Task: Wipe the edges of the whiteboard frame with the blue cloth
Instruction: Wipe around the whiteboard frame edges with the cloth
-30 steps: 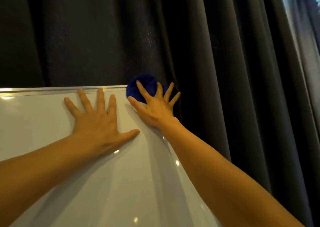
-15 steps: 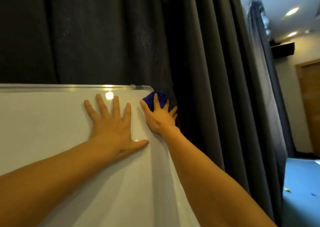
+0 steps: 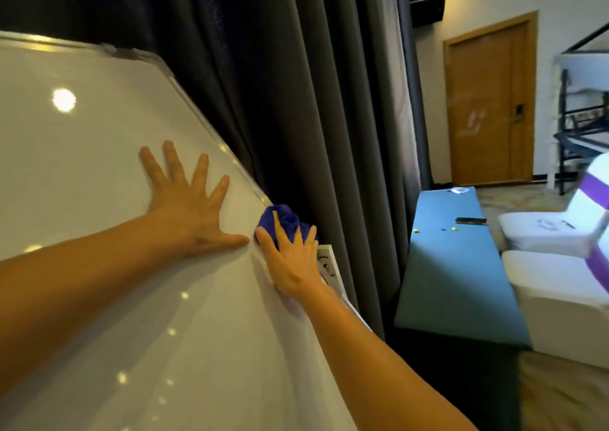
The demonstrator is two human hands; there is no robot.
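Whiteboard frame [image 3: 211, 134] — a thin silver metal strip around a glossy white board [image 3: 99, 167] — runs diagonally down the view, from its rounded top corner at upper left toward the two bare forearms that reach in from the bottom edge. Nearest the wearer, the right hand [image 3: 291, 262] presses a bunched, deep-blue soft cloth [image 3: 285, 221] against the board's right-hand edge, about midway down the visible length. Its fingers are spread and laid flat over the cloth rather than curled around it, pinning the fabric to the rim; this looks like a hold meant to drag the cloth along the edge under palm pressure. The cloth bulges out in a rounded wad beyond the fingertips and seems to wrap slightly over the rim, though the far side is hidden.

Just beside it, thumb tip close to the right hand, the left hand [image 3: 184, 206] lies open and flat on the white surface, fingers fanned upward — most likely bracing the board against the push.

The frame above the cloth looks pale and reflective, catching small glints of ceiling light. A white fitting [image 3: 329, 266] shows just past the right hand; what it is cannot be told.

Behind the board hang dark grey pleated curtains [image 3: 313, 101]. Further right stand a long teal table [image 3: 451, 266], white-covered chairs with purple sashes [image 3: 560, 233] and, farthest off, a closed wooden door [image 3: 487, 101].
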